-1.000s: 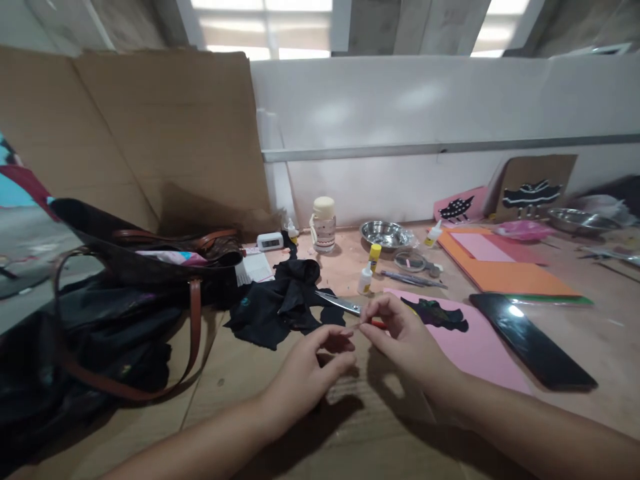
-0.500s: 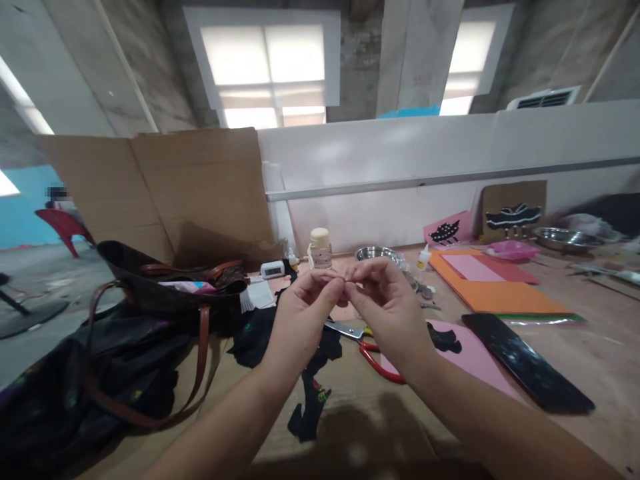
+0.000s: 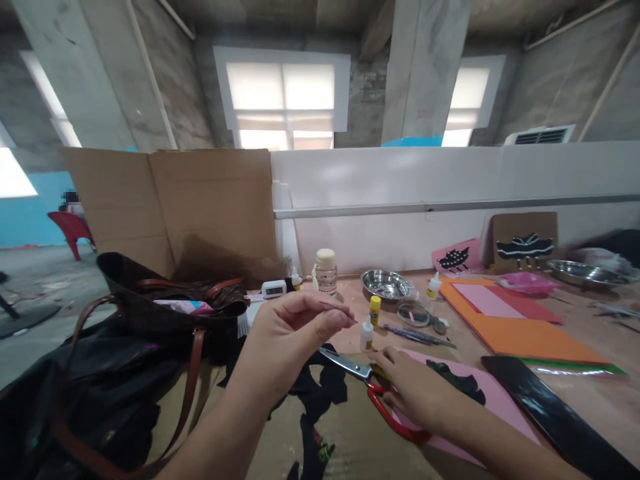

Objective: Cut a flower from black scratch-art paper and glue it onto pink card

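Note:
My left hand [image 3: 300, 327] is raised over the table, thumb and forefinger pinched on a thin, dark, needle-like piece [image 3: 336, 308]. Lower and to the right, my right hand [image 3: 407, 383] reaches over the red-handled scissors [image 3: 345, 363], its fingers bent around the handle area; whether it grips them is hidden. The scissors lie with blades pointing left over black fabric scraps [image 3: 315, 433]. Beside my right hand is a pink sheet [image 3: 500, 407] bearing a black cut-out [image 3: 457, 380]. A small white glue bottle [image 3: 367, 335] and a yellow glue stick [image 3: 375, 312] stand just behind the scissors.
At left lies a dark handbag [image 3: 200, 327] with brown straps. Behind are a jar [image 3: 326, 273], a steel bowl [image 3: 383, 285] and a white digital device [image 3: 273, 289]. Orange sheets [image 3: 540, 327] and a long black object [image 3: 555, 407] lie at right. A person sits far left.
My hands have separated. The left keeps its pinch, while the right has dropped down and right to the scissors. The view has tilted up slightly.

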The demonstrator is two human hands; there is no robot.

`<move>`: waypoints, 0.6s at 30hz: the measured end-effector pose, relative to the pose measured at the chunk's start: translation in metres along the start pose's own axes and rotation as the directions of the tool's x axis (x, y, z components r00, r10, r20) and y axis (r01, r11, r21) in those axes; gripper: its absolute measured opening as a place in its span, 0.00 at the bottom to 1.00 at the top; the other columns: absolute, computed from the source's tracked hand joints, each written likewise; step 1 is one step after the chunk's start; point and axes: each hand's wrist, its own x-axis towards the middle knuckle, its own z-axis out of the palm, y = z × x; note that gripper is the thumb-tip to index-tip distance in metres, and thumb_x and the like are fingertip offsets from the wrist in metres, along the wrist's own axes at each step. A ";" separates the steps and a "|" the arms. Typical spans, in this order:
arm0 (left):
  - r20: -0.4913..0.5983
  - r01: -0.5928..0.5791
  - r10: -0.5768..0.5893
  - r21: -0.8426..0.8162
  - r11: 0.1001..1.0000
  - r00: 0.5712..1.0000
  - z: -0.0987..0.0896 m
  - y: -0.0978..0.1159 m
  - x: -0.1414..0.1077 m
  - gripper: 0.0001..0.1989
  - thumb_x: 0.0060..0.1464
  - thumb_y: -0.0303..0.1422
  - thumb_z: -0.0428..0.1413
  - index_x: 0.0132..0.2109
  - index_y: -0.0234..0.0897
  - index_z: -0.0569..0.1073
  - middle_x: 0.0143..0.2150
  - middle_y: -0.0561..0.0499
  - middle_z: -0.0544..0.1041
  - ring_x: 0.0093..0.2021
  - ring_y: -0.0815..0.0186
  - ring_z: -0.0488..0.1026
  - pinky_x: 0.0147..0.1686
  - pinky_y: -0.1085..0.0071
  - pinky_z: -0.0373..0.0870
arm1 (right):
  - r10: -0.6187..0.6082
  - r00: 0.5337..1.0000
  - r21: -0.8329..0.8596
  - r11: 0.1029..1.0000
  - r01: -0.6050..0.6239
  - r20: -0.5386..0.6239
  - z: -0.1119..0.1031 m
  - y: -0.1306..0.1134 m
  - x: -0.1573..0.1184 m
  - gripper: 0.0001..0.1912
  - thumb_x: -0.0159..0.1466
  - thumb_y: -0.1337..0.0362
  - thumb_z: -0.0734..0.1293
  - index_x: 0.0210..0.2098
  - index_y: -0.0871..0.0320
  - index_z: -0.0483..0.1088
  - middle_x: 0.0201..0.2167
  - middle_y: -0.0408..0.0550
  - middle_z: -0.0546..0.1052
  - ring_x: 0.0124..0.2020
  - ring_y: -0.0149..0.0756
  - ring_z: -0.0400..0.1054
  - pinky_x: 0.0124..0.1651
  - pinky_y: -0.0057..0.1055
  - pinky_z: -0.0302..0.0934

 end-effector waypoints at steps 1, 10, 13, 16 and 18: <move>-0.007 0.009 -0.009 0.002 1.000 1.000 -0.001 -0.002 0.001 0.02 0.56 0.33 0.69 0.34 0.44 0.86 0.34 0.53 0.85 0.34 0.72 0.81 0.39 0.81 0.77 | -0.010 1.000 0.025 1.000 0.010 0.001 0.004 0.003 0.000 0.33 0.53 0.74 0.69 0.59 0.57 0.72 0.50 0.59 0.77 0.46 0.51 0.76 0.46 0.40 0.66; -0.040 0.028 -0.028 -0.002 1.000 0.999 -0.011 -0.006 0.008 0.02 0.53 0.34 0.71 0.35 0.43 0.87 0.35 0.50 0.86 0.34 0.69 0.81 0.38 0.77 0.77 | 0.009 0.997 0.237 0.971 -0.026 0.070 0.004 -0.001 0.001 0.21 0.55 0.73 0.66 0.46 0.54 0.79 0.41 0.55 0.81 0.39 0.47 0.76 0.42 0.38 0.67; -0.062 0.009 -0.010 -0.014 1.000 0.998 -0.011 -0.003 0.007 0.01 0.54 0.34 0.71 0.35 0.45 0.87 0.34 0.52 0.86 0.33 0.70 0.81 0.38 0.79 0.76 | 0.013 0.999 0.333 0.942 -0.029 0.050 -0.007 -0.003 -0.001 0.23 0.58 0.73 0.66 0.51 0.52 0.77 0.48 0.55 0.83 0.46 0.51 0.78 0.48 0.41 0.69; -0.081 -0.008 0.008 -0.002 1.000 0.997 -0.013 -0.002 0.008 0.02 0.55 0.36 0.70 0.35 0.45 0.87 0.34 0.53 0.86 0.34 0.71 0.81 0.39 0.79 0.75 | 0.013 0.996 0.470 0.882 0.033 -0.093 -0.027 -0.008 -0.006 0.23 0.60 0.69 0.70 0.54 0.49 0.76 0.53 0.54 0.82 0.53 0.54 0.76 0.54 0.46 0.69; -0.096 -0.007 0.009 0.026 1.000 0.995 -0.014 -0.001 0.007 0.03 0.56 0.37 0.69 0.36 0.45 0.87 0.35 0.52 0.86 0.35 0.70 0.80 0.40 0.78 0.74 | 0.026 0.979 0.579 0.809 0.100 -0.204 -0.044 -0.018 -0.009 0.20 0.61 0.65 0.72 0.53 0.48 0.76 0.50 0.53 0.82 0.50 0.51 0.77 0.52 0.46 0.71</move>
